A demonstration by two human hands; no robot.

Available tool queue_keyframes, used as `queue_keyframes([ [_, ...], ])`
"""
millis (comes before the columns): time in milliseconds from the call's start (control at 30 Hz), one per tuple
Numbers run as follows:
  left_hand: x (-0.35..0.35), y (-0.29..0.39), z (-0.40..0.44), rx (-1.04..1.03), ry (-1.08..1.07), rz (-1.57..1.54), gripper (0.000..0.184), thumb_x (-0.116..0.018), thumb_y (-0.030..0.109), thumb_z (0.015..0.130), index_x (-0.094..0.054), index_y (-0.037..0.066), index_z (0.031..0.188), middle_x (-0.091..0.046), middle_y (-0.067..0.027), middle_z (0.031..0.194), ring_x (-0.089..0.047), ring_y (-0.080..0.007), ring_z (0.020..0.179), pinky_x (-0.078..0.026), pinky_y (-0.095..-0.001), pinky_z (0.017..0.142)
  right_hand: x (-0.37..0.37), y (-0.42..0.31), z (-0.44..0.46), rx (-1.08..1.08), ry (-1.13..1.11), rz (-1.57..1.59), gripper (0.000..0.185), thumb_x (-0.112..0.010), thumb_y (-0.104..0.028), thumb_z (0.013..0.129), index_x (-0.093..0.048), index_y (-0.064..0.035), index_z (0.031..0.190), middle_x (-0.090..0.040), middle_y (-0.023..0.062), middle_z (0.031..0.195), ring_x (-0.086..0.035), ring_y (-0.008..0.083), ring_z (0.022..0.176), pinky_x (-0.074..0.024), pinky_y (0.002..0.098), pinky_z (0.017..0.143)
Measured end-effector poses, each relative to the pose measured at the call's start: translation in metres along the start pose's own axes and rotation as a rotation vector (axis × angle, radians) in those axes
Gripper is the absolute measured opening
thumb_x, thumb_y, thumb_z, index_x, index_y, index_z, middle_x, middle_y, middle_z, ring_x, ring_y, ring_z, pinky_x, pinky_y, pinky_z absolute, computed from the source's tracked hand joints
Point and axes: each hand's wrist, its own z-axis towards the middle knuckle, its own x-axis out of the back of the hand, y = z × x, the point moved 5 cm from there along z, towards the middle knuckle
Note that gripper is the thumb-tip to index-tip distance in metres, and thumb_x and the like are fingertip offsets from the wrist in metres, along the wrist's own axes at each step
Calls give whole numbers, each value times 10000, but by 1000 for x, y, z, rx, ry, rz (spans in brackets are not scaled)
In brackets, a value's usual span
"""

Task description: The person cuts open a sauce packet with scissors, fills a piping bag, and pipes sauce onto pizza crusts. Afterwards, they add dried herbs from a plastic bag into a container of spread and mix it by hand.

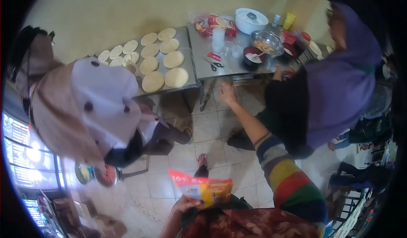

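Observation:
My left hand [186, 205] is low in the view, near my body. Its fingers are closed on the lower left corner of a red and yellow printed packet [207, 192]. My right hand [228, 93], below a striped sleeve, reaches forward over the floor just short of the metal table [203, 71]. Its fingers are stretched out and it holds nothing that I can see. Nearest to it on the table are black-handled scissors [215, 64] and a small red packet [214, 56]. Farther right stands a dark bowl of white powder [253, 56] with a spoon in it.
At left, a person in a light head covering leans over flat dough rounds [152, 81] on a second metal table [186, 47]. At right stands a person in a purple head covering [343, 81]. A steel bowl [277, 45], white tub [251, 22] and clear jug [218, 39] stand farther back.

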Motion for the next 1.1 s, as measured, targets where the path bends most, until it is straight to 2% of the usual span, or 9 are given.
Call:
queue_keyframes([
  [100,30,34,3,4,67,-110,467,-765,128,732,-560,14,1136,-642,-84,1032,-616,-189,924,-514,-324,799,-33,19,92,-148,16,-201,319,-597,-208,800,-565,-111,1102,-532,163,1126,-507,352,1074,-456,452,868],
  [200,39,62,8,-24,150,-137,618,-696,140,773,-386,-15,1285,-590,-134,1121,-582,-237,995,-493,-329,813,-47,24,139,-318,-73,-347,475,-630,-257,770,-493,-113,1201,-442,149,1235,-427,335,1170,-447,483,893],
  [333,57,95,19,65,213,-208,536,-705,118,776,-457,-1,1236,-598,-120,1127,-592,-220,985,-495,-345,827,-66,49,171,-359,-58,-493,494,-644,-272,749,-502,-28,1155,-459,187,1187,-449,362,1133,-458,472,880],
  [500,66,119,40,135,196,-180,529,-700,120,775,-461,0,1232,-597,-119,1127,-591,-216,985,-494,-342,826,-83,68,195,-295,-244,-667,414,-663,-239,718,-597,-26,1067,-496,196,1181,-464,374,1130,-462,462,886],
  [700,55,127,50,167,136,-105,522,-693,122,773,-465,1,1227,-597,-117,1127,-590,-212,984,-493,-338,826,-58,42,178,-339,-199,-486,284,-605,-151,776,-642,-10,1020,-628,191,1064,-610,343,1003,-499,429,845],
  [833,41,121,53,188,90,-51,517,-689,124,772,-468,2,1223,-596,-116,1127,-589,-209,984,-492,-336,825,-43,56,144,-521,-113,-126,415,-675,-249,651,-630,26,958,-622,233,1043,-609,357,996,-504,406,840],
  [967,26,119,58,197,41,28,512,-684,126,771,-471,2,1220,-596,-116,1127,-589,-206,983,-492,-334,825,-86,98,90,-683,-247,281,496,-722,-313,577,-627,20,932,-637,200,1013,-620,307,969,-511,405,800],
  [1033,17,116,66,210,-3,81,509,-682,126,771,-473,3,1218,-596,-115,1127,-589,-204,983,-491,-332,825,-89,75,39,-625,-323,435,324,-705,-332,617,-670,-35,741,-659,97,688,-618,202,599,-517,360,598],
  [1100,1,112,80,241,-63,149,507,-680,127,770,-474,3,1216,-595,-115,1128,-588,-203,983,-491,-331,825,-90,61,-31,-334,-404,707,273,-666,-309,717,-637,-53,628,-610,61,576,-566,169,514,-474,346,526],
])
